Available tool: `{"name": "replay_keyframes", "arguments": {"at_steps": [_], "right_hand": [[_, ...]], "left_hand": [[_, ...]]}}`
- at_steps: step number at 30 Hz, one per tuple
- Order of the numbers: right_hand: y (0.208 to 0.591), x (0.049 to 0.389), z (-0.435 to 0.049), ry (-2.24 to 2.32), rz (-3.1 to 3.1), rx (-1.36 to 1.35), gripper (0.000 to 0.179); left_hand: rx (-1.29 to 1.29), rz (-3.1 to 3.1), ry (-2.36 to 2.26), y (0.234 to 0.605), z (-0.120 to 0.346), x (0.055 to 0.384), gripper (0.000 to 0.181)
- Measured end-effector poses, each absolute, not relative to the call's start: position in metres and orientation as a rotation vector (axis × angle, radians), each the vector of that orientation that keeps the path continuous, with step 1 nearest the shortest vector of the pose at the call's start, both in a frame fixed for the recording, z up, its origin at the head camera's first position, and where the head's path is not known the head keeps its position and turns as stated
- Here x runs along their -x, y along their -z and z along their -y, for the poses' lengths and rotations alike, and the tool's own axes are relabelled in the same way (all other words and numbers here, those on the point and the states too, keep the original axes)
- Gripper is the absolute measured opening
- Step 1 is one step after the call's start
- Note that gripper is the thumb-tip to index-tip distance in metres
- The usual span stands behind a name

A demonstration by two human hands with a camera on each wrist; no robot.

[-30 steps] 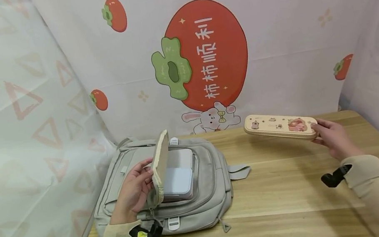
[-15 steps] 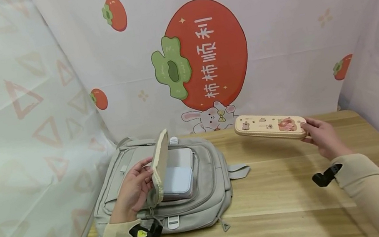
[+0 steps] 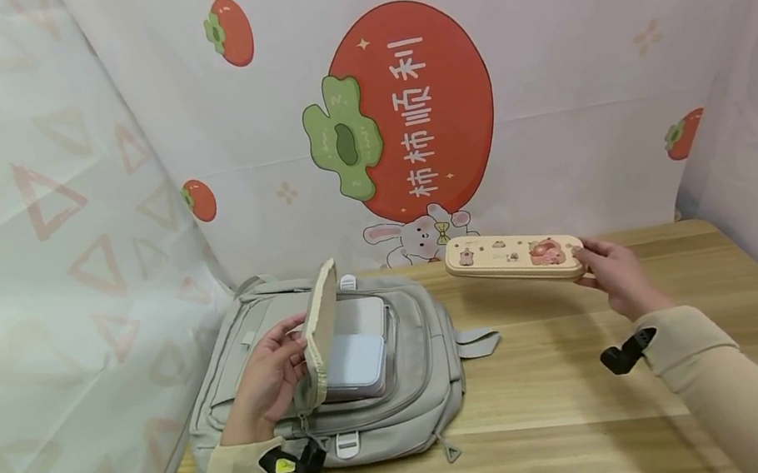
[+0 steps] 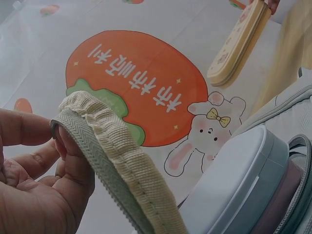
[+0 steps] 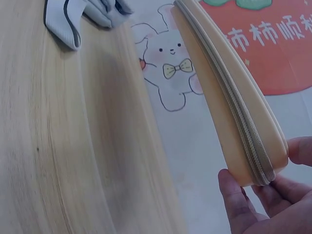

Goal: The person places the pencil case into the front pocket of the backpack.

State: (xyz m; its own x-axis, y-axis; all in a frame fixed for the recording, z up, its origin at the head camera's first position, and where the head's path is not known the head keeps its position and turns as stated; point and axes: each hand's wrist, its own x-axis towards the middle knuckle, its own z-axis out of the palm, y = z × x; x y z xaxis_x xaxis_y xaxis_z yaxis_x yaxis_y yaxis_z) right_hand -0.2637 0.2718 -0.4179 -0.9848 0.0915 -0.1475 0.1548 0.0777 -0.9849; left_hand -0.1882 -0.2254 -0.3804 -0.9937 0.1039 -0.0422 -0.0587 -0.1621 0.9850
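A grey backpack (image 3: pixel 413 340) lies flat on the table at the left, its front pocket unzipped. My left hand (image 3: pixel 273 378) pinches the edge of the raised pocket flap (image 3: pixel 323 335), whose zipper teeth and cream lining show in the left wrist view. Inside the pocket sits a box with a pale lid (image 4: pixel 234 180). Over the table, right of the backpack, my right hand (image 3: pixel 617 275) grips one end of a cream pencil case (image 3: pixel 512 257) with cartoon prints. The zipper (image 5: pixel 234 97) along the case's side is closed in the right wrist view.
A grey strap (image 3: pixel 477 342) sticks out from the backpack's right side onto the wooden table (image 3: pixel 549 426). A zipper pull (image 3: pixel 451 452) hangs at its near edge. Printed white cloth (image 3: pixel 536 90) stands behind the table and on both sides.
My right hand has carried the pencil case leftward, closer to the backpack. The left hand and the raised flap have stayed in place.
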Motion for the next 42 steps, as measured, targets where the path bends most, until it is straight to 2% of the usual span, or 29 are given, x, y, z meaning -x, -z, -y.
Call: {"name": "replay_keyframes", "arguments": {"at_steps": [23,42], "right_hand": [[0.425,0.281,-0.194,2.005,-2.262,-0.218,0.06],[0.438,0.281,-0.146,2.022,-2.202,-0.218,0.055]], "left_hand": [[-0.07,-1.963,-2.311,0.38,0.226,0.191,0.035],[-0.109,-1.963,-2.325,0.381,0.227,0.189,0.034]]}}
